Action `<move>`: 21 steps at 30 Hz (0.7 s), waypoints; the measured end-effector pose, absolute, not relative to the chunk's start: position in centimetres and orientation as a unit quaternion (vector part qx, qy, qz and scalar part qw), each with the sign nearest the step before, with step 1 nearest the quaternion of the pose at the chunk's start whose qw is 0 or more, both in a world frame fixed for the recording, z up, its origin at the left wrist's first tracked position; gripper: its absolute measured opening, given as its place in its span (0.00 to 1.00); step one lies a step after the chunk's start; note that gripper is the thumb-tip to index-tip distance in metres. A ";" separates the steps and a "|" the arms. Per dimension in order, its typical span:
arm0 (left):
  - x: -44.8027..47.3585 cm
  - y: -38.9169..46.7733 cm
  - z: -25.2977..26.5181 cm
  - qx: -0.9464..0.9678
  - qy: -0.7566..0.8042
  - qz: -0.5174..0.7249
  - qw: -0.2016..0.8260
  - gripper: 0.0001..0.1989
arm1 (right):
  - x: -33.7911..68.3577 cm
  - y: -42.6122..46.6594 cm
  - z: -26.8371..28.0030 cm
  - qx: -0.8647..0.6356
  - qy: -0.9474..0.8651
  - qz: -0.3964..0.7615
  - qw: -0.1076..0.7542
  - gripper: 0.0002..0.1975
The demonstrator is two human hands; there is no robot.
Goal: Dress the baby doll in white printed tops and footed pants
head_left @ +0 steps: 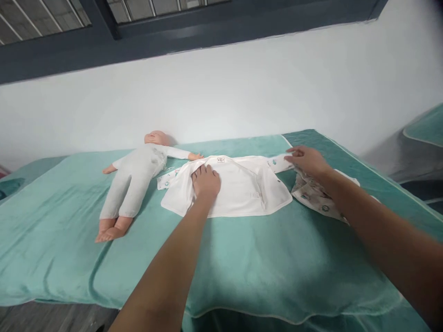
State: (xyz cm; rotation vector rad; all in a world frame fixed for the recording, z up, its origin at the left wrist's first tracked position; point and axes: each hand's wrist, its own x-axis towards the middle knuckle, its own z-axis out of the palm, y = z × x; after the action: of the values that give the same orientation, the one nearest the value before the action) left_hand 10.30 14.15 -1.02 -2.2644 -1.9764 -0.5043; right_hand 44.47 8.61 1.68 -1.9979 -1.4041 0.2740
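A small white baby shirt (238, 189) lies spread open on the bed, its inside facing up and its printed sleeves stretched out to both sides. My left hand (206, 180) rests flat on the shirt's inner left part, fingers extended. At the far end of the right sleeve, my right hand (306, 160) pinches the cuff between thumb and fingers. Below my right forearm lies a bunched printed garment (320, 198), partly hidden by the arm. To the left, a baby doll (138, 170) in white lies on its back, one hand close to the shirt's collar.
A green cloth (263, 263) covers the bed, with folds at the left and front edge. Behind it rises a white wall (221, 97) below a dark window frame (190, 32) with bars. Another green surface (427, 124) shows at the far right.
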 end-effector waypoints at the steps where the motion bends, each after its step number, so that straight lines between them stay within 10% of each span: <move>1: 10.4 14.2 -1.0 -0.741 -0.649 -0.166 0.049 0.24 | 44.5 8.7 1.6 -0.766 -0.517 0.068 0.375 0.19; 9: 10.8 15.1 -1.2 -0.736 -0.654 -0.167 0.049 0.21 | 42.1 9.6 -1.9 -0.698 -0.565 -0.107 0.427 0.19; 15: 11.0 15.2 -1.0 -0.729 -0.661 -0.170 0.048 0.20 | 40.5 9.7 -2.6 -0.672 -0.702 0.020 0.235 0.22; 21: 11.0 14.7 -0.9 -0.727 -0.656 -0.196 0.058 0.19 | 37.8 8.2 0.2 -0.701 -0.629 0.035 0.334 0.22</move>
State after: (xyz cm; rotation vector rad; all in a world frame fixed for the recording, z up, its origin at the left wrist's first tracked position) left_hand 10.99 14.66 -0.91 -2.2026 -1.9875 -0.5941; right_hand 37.75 8.16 0.23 -1.8315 -1.6421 0.0914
